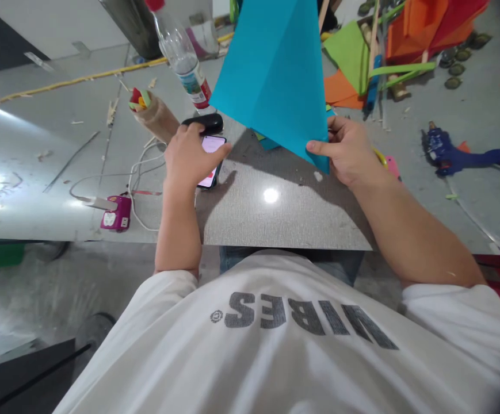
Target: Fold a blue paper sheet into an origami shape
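A large sheet of blue paper (275, 69) with creases rises from the table. My right hand (348, 146) pinches its lower right corner between thumb and fingers. My left hand (193, 152) is over a phone (212, 146) with a lit screen, its thumb stretched across the phone and its other fingers near a black oblong case (210, 122). Whether those fingers touch the case I cannot tell. Just left of this hand lies a brown paper roll (157, 118) with red, orange and green bits at its end.
A clear bottle (184, 63) with a red cap stands behind the black case. At left are a purple plug adapter (117, 214) and white cable (134, 172). On the right lie a blue glue gun (452, 152), green paper (348, 54), orange paper (422, 29) and several bottle caps (455, 69).
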A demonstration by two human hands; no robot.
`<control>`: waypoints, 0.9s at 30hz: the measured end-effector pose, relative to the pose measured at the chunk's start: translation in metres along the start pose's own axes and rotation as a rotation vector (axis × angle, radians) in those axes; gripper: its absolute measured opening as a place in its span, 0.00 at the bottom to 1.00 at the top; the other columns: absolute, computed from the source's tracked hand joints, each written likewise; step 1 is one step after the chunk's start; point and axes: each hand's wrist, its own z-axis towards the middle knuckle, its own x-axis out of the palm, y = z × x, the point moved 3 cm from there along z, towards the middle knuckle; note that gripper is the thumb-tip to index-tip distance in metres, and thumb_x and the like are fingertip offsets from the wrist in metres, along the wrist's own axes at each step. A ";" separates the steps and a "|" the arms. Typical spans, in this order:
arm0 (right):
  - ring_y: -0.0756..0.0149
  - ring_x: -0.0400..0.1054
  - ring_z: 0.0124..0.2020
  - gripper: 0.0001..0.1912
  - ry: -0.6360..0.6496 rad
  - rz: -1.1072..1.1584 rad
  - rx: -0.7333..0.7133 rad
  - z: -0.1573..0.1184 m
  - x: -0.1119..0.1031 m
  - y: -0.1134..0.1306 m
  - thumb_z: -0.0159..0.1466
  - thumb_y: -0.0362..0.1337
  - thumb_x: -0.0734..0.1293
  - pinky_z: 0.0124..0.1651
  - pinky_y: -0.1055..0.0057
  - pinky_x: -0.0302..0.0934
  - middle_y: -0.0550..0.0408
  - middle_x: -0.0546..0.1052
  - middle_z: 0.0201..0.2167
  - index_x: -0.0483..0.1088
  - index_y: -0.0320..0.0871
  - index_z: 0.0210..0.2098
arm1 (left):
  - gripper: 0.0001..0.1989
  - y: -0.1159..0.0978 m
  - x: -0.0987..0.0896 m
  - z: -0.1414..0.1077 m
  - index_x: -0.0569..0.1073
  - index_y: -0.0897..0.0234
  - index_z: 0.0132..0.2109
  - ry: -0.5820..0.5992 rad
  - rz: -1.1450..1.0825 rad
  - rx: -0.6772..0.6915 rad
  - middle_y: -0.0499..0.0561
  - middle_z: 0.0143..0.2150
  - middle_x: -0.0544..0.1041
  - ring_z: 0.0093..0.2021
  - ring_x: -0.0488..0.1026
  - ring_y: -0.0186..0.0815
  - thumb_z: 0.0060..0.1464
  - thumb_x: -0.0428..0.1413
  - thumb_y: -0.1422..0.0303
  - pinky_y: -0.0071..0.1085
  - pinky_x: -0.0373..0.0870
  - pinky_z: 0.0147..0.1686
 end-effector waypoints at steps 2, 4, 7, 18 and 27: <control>0.47 0.84 0.60 0.31 -0.013 -0.020 -0.015 0.002 -0.003 0.002 0.55 0.37 0.98 0.69 0.42 0.79 0.50 0.92 0.51 0.79 0.53 0.45 | 0.45 0.013 -0.006 0.005 0.82 0.59 0.76 0.060 0.205 -0.134 0.77 0.79 0.80 0.81 0.76 0.84 0.62 0.78 0.41 0.73 0.74 0.81; 0.48 0.83 0.57 0.31 -0.013 -0.010 -0.023 0.001 -0.003 0.003 0.53 0.38 0.97 0.66 0.43 0.80 0.50 0.92 0.51 0.79 0.53 0.44 | 0.50 0.019 -0.001 0.009 0.80 0.64 0.80 0.146 0.315 -0.176 0.81 0.82 0.77 0.81 0.76 0.84 0.62 0.76 0.39 0.73 0.75 0.80; 0.49 0.82 0.52 0.32 -0.002 0.018 -0.027 -0.002 0.000 0.005 0.46 0.40 0.96 0.60 0.46 0.81 0.51 0.93 0.49 0.80 0.53 0.42 | 0.50 0.018 0.009 0.012 0.80 0.67 0.80 0.217 0.374 -0.179 0.82 0.82 0.77 0.81 0.78 0.83 0.63 0.75 0.41 0.72 0.77 0.80; 0.48 0.82 0.54 0.33 -0.038 -0.040 0.009 0.003 -0.006 0.000 0.44 0.46 0.97 0.62 0.46 0.82 0.54 0.91 0.46 0.81 0.55 0.41 | 0.51 0.015 0.013 0.014 0.79 0.66 0.83 0.188 0.362 -0.221 0.78 0.84 0.77 0.82 0.78 0.79 0.61 0.76 0.45 0.68 0.78 0.82; 0.48 0.82 0.52 0.28 -0.063 -0.049 0.017 0.005 -0.007 -0.004 0.48 0.38 0.93 0.61 0.48 0.81 0.53 0.90 0.43 0.80 0.54 0.41 | 0.52 0.016 0.016 0.013 0.76 0.63 0.85 0.158 0.310 -0.237 0.75 0.87 0.74 0.83 0.77 0.77 0.59 0.75 0.48 0.69 0.78 0.83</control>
